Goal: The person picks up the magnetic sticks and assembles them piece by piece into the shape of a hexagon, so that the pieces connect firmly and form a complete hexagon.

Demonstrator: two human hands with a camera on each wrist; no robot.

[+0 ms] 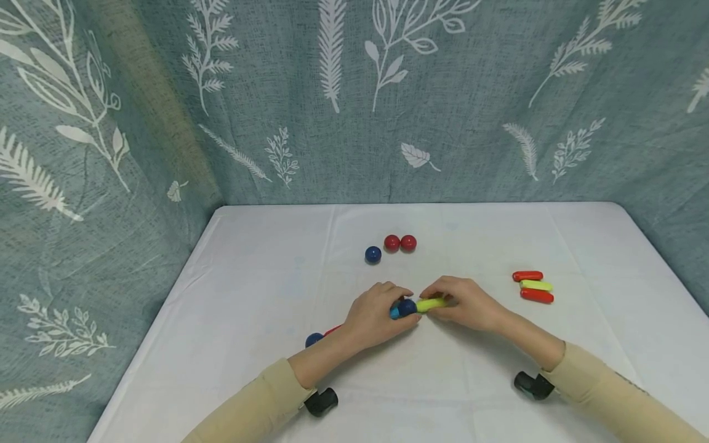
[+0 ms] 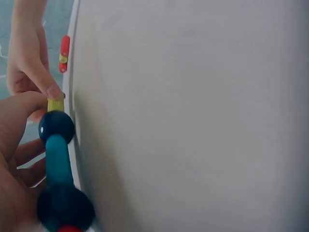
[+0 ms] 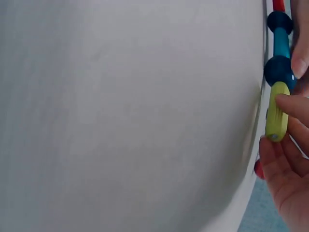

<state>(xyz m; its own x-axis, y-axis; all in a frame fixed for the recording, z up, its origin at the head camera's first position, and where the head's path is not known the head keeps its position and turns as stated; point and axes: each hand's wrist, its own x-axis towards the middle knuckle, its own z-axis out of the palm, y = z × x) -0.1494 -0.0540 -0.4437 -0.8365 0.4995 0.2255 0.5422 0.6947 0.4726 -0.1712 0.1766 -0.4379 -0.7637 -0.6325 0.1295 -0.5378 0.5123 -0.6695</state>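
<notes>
A chain of toy rods and balls lies between the two hands. In the head view my left hand (image 1: 373,314) grips it around a dark blue ball (image 1: 407,307) and a light blue rod (image 1: 394,311). My right hand (image 1: 468,303) pinches a yellow-green rod (image 1: 431,304), whose near end meets that ball. The right wrist view shows the yellow-green rod (image 3: 277,113) with its outer end bare between the fingers. Further along, another dark blue ball (image 2: 65,208) and a red rod (image 3: 278,5) continue the chain, partly hidden by the left forearm in the head view.
Beyond the hands, two red balls (image 1: 400,243) touch side by side, with a loose blue ball (image 1: 373,255) close by. To the right lie two red rods (image 1: 536,296) with a yellow-green rod (image 1: 536,285) between them. A white cloth (image 1: 266,258) covers the table.
</notes>
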